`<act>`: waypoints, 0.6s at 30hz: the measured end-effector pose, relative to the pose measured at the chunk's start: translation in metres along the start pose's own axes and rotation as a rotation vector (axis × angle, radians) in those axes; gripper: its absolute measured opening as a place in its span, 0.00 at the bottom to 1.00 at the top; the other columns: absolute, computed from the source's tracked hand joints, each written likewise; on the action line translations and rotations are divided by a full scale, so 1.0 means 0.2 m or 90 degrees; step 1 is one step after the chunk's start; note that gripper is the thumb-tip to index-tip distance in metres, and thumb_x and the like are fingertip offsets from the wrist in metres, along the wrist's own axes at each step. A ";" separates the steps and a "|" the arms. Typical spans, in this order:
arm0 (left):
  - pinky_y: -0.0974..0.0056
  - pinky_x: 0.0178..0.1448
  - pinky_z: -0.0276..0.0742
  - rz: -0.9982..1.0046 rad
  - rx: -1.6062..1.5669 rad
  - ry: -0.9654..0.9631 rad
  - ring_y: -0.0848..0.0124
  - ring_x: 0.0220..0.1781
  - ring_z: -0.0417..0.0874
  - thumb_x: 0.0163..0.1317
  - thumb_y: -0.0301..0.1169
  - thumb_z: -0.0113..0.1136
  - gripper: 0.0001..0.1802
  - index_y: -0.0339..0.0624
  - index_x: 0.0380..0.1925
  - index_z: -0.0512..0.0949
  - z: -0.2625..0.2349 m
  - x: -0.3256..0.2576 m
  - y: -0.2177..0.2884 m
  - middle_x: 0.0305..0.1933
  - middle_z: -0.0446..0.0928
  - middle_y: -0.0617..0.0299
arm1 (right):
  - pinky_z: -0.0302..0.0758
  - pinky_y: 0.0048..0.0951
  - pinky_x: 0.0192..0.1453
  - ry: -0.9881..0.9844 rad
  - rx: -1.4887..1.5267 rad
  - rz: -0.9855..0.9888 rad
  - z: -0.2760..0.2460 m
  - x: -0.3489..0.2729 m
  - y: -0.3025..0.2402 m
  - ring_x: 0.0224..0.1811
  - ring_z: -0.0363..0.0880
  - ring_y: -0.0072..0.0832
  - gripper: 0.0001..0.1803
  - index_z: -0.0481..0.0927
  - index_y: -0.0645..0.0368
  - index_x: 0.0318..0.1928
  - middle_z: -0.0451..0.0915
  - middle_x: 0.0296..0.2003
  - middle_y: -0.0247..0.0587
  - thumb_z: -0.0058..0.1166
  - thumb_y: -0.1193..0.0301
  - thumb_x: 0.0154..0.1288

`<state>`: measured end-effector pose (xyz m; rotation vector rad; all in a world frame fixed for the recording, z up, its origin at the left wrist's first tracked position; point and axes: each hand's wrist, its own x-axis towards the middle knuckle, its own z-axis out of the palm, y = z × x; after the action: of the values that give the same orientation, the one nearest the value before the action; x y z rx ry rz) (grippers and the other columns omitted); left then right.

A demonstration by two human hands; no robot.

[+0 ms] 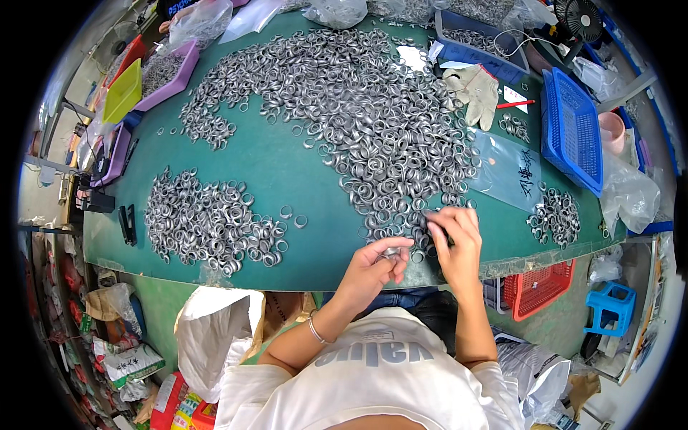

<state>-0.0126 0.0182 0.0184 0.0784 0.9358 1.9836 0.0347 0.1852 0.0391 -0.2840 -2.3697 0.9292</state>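
Observation:
My left hand [370, 271] is curled at the table's near edge, with grey metal rings [390, 252] held between its thumb and fingers. Close beside it, my right hand [459, 240] bends over the near tip of a large pile of metal rings [401, 143]. Its thumb and forefinger are drawn together at the rings; whatever they pinch is too small to make out. A smaller heap of rings [204, 222] lies to the left, with a few loose ones at its right side. Another small heap [555, 217] sits at the right.
The green table [287, 172] carries a clear plastic bag [505, 168], a work glove [476, 93] and a red pen [516, 104]. A blue basket [572, 132] stands at the right edge, purple trays [172, 75] at the far left. Below are a red basket [537, 290] and a blue stool [609, 308].

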 end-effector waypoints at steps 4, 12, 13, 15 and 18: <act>0.70 0.41 0.70 -0.002 0.017 -0.003 0.76 0.38 0.71 0.62 0.18 0.44 0.18 0.32 0.52 0.73 0.01 0.00 0.00 0.40 0.72 0.62 | 0.67 0.35 0.43 -0.081 -0.170 0.021 0.04 0.02 0.07 0.39 0.70 0.37 0.06 0.82 0.61 0.31 0.75 0.30 0.37 0.60 0.78 0.49; 0.73 0.33 0.67 0.021 0.049 0.031 0.77 0.34 0.70 0.69 0.31 0.48 0.14 0.35 0.50 0.73 0.02 0.02 -0.02 0.39 0.73 0.62 | 0.70 0.30 0.39 -0.069 0.240 0.134 -0.01 -0.08 -0.07 0.30 0.74 0.34 0.04 0.81 0.65 0.28 0.80 0.26 0.41 0.62 0.82 0.48; 0.73 0.31 0.66 0.010 0.073 0.038 0.77 0.33 0.70 0.69 0.32 0.48 0.14 0.36 0.50 0.72 0.03 0.02 -0.02 0.38 0.73 0.62 | 0.70 0.30 0.39 -0.062 0.176 0.054 0.00 -0.10 -0.08 0.31 0.74 0.33 0.05 0.81 0.65 0.29 0.80 0.27 0.40 0.62 0.82 0.48; 0.74 0.28 0.64 -0.017 0.111 0.040 0.78 0.30 0.69 0.69 0.32 0.47 0.14 0.36 0.48 0.73 0.01 0.02 -0.04 0.35 0.73 0.63 | 0.71 0.31 0.39 -0.115 0.128 -0.005 -0.03 -0.09 -0.11 0.31 0.74 0.33 0.06 0.82 0.64 0.31 0.80 0.28 0.40 0.61 0.81 0.48; 0.74 0.25 0.64 -0.001 0.066 0.074 0.78 0.27 0.69 0.70 0.33 0.47 0.13 0.37 0.47 0.73 0.01 0.02 -0.04 0.32 0.73 0.63 | 0.72 0.32 0.39 -0.185 0.235 0.029 -0.06 -0.01 -0.09 0.31 0.75 0.35 0.06 0.82 0.63 0.31 0.81 0.29 0.42 0.60 0.81 0.49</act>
<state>-0.0088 0.0237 0.0135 0.0202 1.1134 1.9547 0.0443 0.1781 0.0578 -0.0596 -2.3894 1.4879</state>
